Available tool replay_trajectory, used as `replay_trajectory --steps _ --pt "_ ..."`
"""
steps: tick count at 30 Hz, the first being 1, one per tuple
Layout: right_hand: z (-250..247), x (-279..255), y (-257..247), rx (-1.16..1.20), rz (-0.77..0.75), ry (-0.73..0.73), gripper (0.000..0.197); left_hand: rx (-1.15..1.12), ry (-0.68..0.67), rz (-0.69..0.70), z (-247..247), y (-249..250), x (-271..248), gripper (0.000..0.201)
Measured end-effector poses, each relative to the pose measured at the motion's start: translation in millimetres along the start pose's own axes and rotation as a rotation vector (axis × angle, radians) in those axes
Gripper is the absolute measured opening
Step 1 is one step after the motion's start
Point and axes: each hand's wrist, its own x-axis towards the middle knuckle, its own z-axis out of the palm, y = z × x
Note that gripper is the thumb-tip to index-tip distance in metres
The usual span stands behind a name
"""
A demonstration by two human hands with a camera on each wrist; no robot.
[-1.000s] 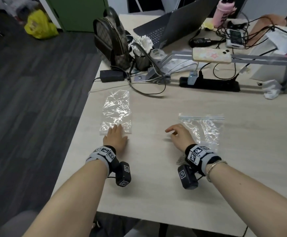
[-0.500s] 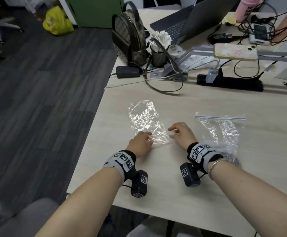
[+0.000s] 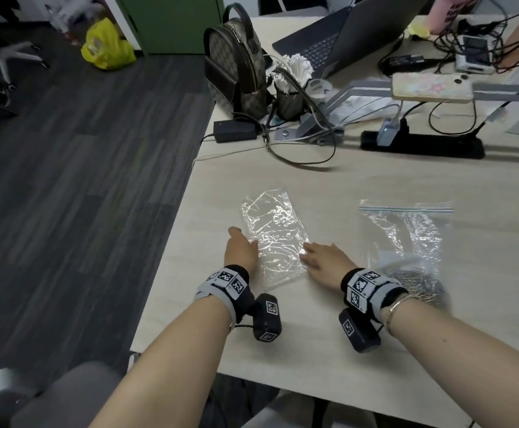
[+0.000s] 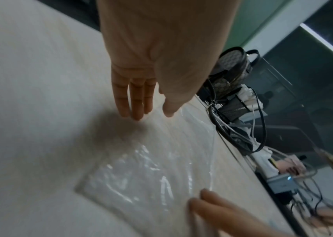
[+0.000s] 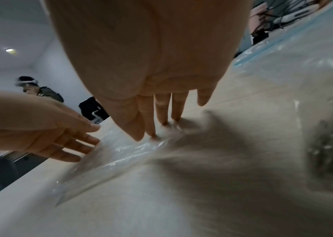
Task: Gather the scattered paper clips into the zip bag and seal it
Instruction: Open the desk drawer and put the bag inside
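Note:
A crumpled clear plastic bag [image 3: 273, 239] lies flat on the light wooden table [image 3: 329, 186], between my two hands. My left hand [image 3: 241, 247] rests with straight fingers at the bag's left edge; the left wrist view shows that left hand [image 4: 141, 110] with fingertips down by the clear bag [image 4: 151, 173]. My right hand [image 3: 315, 256] presses straight fingers on the bag's right edge, as the right wrist view shows for the right hand [image 5: 161, 125]. A zip bag [image 3: 403, 239] with a blue zip strip lies to the right, and a heap of paper clips [image 3: 418, 282] shows inside its near end.
A brown backpack [image 3: 236, 63], a power adapter [image 3: 235, 131], a looping cable [image 3: 301, 156] and a black power strip [image 3: 422, 145] line the far side. A laptop [image 3: 344, 35] and a phone [image 3: 431, 86] on a stand are behind. The table's left edge drops to dark floor.
My left hand slid the clear bag rightward toward the middle and turned it. My right hand moved left, off the zip bag, onto the clear bag's right edge.

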Motion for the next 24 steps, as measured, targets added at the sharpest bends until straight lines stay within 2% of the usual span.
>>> replay_trajectory --steps 3,7,9,12,16,19,24 --pt "2 -6 5 -0.025 0.023 0.004 0.032 -0.02 -0.021 -0.06 11 10 -6 0.051" --pt "1 -14 10 0.211 0.072 0.016 0.028 0.008 -0.047 -0.039 23 18 -10 0.044" --pt "-1 -19 13 0.29 0.079 0.039 0.026 0.05 -0.061 0.018 26 20 -9 0.033" --pt "-6 -32 19 0.401 0.167 0.126 0.029 0.053 -0.041 0.153 26 27 -8 0.023" --pt "-16 -48 27 0.562 0.238 0.223 0.051 -0.157 -0.065 0.269 26 54 -19 0.011" --pt "-32 -59 28 0.695 0.242 0.364 0.062 -0.277 -0.088 0.362 29 79 -31 0.017" --pt "-53 -72 39 0.812 0.273 0.656 0.059 -0.351 -0.118 0.521 34 115 -41 0.029"
